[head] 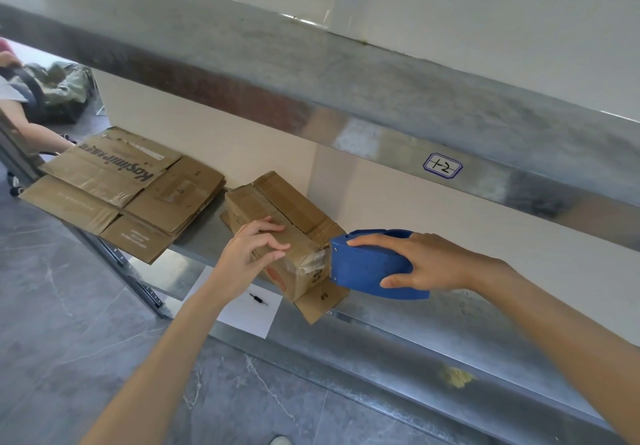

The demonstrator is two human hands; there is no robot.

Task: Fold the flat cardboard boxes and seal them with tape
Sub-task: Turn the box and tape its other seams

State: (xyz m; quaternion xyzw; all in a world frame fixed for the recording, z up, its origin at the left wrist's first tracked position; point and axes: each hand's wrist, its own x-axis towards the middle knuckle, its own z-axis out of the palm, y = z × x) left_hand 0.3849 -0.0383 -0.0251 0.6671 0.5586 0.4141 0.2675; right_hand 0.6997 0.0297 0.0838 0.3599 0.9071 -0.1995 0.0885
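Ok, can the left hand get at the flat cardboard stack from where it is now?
Probably yes: the flat cardboard stack lies uncovered beside the folded box on the same shelf, nothing between. But the left hand rests on that box.

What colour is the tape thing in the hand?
Blue. The tape dispenser shows clearly in the head view.
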